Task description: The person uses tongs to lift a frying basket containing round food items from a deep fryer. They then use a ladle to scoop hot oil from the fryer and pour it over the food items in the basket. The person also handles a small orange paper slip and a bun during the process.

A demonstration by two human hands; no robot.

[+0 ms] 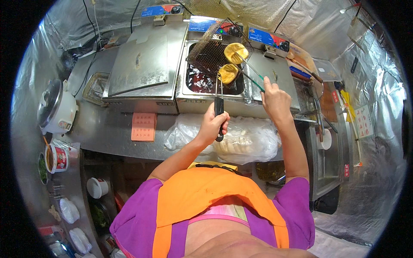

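My left hand [211, 125] is closed around the black handle [219, 108] of a wire frying basket [203, 45]. The basket tilts over an open fryer vat of dark oil [200, 84]. Two golden, hollow-looking fried pieces are at the basket: an upper round one [231, 51] and a lower one [226, 75]. In my right hand [277, 101] are two long thin metal rods with green ends [251, 76], either tongs or long chopsticks. Their tips meet the upper piece; whether they pinch it I cannot tell.
A metal lid [142, 64] covers the left fryer, another [269, 75] the right. Plastic-bagged pale food [245, 142] lies before the fryers, beside orange printed papers [143, 127]. A rice cooker [56, 108] stands left. At right are strainers [305, 93] and a metal sink [329, 164].
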